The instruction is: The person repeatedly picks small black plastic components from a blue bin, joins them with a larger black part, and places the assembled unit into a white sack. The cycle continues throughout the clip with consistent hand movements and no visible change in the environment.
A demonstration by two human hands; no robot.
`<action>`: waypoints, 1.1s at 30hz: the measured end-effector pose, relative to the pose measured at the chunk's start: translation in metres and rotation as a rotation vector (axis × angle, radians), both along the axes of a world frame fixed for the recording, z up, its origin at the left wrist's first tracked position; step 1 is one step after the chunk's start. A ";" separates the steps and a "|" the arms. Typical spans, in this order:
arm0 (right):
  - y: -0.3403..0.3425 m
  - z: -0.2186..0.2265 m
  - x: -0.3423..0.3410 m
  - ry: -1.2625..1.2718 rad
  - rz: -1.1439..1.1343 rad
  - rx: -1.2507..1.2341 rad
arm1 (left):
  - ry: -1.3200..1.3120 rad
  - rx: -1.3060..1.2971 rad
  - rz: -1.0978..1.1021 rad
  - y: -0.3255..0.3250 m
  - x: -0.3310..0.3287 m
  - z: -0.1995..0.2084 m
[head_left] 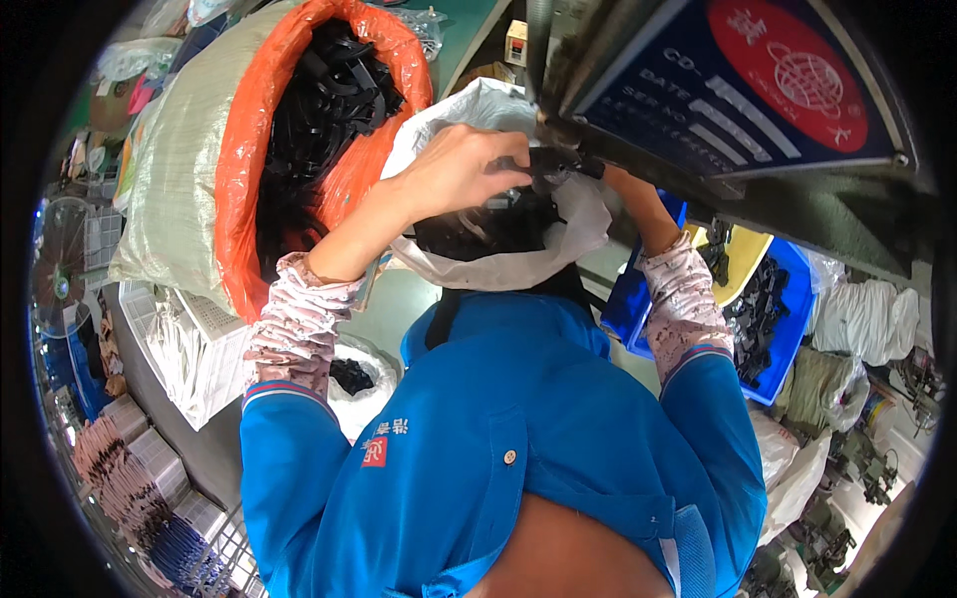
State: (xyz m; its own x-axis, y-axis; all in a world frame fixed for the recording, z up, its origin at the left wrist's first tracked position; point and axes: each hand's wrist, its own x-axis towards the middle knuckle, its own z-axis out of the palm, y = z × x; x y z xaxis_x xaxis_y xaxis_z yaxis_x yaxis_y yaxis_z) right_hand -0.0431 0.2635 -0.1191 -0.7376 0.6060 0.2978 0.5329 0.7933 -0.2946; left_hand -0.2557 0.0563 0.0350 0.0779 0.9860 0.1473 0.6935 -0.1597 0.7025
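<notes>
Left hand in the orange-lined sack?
No, the left hand is over the open white bag, to the right of the orange-lined sack.

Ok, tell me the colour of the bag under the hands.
The bag is white, best seen in the head view.

The person wears a blue shirt (429,458), striped cuffs (289,389) and gathered pinkish camouflage oversleeves (302,324).

Dark grey surface (187,447) — white basket (221,381) | green surface (466,28) — clear plastic bag (426,34)
</notes>
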 end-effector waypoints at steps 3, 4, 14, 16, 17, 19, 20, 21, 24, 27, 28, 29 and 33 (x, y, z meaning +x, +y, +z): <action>0.002 0.001 0.003 -0.018 -0.018 -0.013 | -0.014 0.071 -0.008 0.001 0.000 -0.003; 0.004 0.000 0.000 -0.019 -0.011 -0.021 | -0.036 0.104 -0.041 0.002 0.000 -0.004; -0.001 0.003 0.005 -0.040 -0.028 -0.081 | 0.202 0.458 -0.047 -0.031 0.002 -0.045; -0.001 0.002 0.006 -0.028 -0.046 -0.098 | 0.199 0.452 -0.013 -0.035 -0.025 -0.060; -0.002 0.003 0.008 -0.010 -0.059 -0.112 | 0.053 0.397 0.176 -0.023 -0.047 -0.075; -0.005 0.010 0.009 0.067 -0.059 -0.196 | -0.052 0.306 0.719 0.000 -0.115 -0.087; -0.007 0.015 0.008 0.150 -0.061 -0.290 | -0.050 0.345 0.913 0.013 -0.148 -0.093; -0.012 0.021 0.008 0.296 -0.076 -0.476 | 0.111 0.095 1.056 0.022 -0.180 -0.100; -0.034 0.049 0.015 0.871 -0.091 -1.259 | 0.182 -0.252 1.208 0.033 -0.218 -0.125; -0.068 0.085 0.025 0.969 -0.111 -1.682 | 0.143 -0.329 1.277 0.035 -0.218 -0.133; -0.079 0.104 0.022 0.873 -0.062 -1.600 | 0.151 -0.363 1.286 0.034 -0.219 -0.140; -0.089 0.120 0.017 0.779 -0.014 -1.512 | 0.157 -0.391 1.294 0.032 -0.220 -0.147; -0.101 0.131 0.009 0.841 -0.011 -1.459 | 0.148 -0.222 1.121 0.014 -0.217 -0.149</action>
State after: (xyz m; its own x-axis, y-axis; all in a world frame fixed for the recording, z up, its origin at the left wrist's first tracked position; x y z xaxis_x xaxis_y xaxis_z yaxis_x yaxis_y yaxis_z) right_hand -0.0340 0.1629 0.0117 -0.6711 0.7150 -0.1963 -0.1395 -0.3818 -0.9137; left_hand -0.4724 0.0699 -0.1145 -0.8565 0.5156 0.0244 0.4460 0.7155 0.5376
